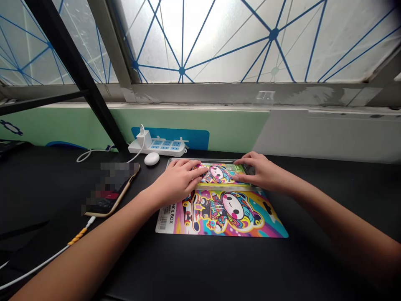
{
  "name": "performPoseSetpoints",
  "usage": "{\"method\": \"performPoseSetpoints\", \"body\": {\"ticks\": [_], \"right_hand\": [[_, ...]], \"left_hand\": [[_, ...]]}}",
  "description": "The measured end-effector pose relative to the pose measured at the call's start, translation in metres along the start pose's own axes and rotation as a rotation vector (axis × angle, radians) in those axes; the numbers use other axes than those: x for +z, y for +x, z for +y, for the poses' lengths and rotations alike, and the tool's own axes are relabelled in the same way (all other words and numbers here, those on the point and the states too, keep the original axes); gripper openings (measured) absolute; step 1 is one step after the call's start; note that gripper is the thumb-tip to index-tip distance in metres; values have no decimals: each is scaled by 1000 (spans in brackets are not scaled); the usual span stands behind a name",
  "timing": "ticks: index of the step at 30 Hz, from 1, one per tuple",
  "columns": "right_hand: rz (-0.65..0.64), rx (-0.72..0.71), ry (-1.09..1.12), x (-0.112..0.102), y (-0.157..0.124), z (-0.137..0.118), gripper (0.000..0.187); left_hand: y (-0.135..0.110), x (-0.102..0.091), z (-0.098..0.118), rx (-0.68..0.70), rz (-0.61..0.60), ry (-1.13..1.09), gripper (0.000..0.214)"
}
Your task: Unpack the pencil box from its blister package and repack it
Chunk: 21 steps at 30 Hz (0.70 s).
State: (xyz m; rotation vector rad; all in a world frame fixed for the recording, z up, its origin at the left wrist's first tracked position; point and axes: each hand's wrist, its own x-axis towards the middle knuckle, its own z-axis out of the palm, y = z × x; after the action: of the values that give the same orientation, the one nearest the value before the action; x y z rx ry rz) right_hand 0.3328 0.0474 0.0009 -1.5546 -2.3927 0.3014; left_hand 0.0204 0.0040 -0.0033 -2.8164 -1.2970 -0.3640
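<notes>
A brightly printed pencil box [216, 173] with a cartoon character lies in clear plastic packaging on a colourful card [232, 213], flat on the black table. The words "PENCIL BOX" and a barcode show at the card's left end. My left hand [178, 179] rests over the left end of the box, fingers stretched across it and slightly apart. At the right end, my right hand [258, 169] touches the box with thumb and fingers spread, the thumb nearer the front edge. My left hand hides part of the card and the box's left end.
A phone [109, 196] with a white charging cable [40, 267] lies left of my left arm. Behind it are a white power strip [166, 147] with a plugged-in charger and a round white object [152, 159]. A black slanted post [78, 75] stands at the left, before the window.
</notes>
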Motion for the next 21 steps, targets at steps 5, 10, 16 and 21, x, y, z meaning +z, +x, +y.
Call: {"method": "performPoseSetpoints", "body": {"ticks": [5, 10, 16, 21], "right_hand": [[-183, 79, 30, -7, -2, -8, 87], [-188, 93, 17, -11, 0, -15, 82], [-126, 46, 3, -10, -1, -17, 74], [-15, -1, 19, -2, -6, -13, 71]], "left_hand": [[1, 0, 2, -46, -5, -35, 44], [1, 0, 2, -92, -2, -108, 44], [-1, 0, 1, -127, 64, -156, 48], [-1, 0, 2, -171, 117, -143, 50]]}}
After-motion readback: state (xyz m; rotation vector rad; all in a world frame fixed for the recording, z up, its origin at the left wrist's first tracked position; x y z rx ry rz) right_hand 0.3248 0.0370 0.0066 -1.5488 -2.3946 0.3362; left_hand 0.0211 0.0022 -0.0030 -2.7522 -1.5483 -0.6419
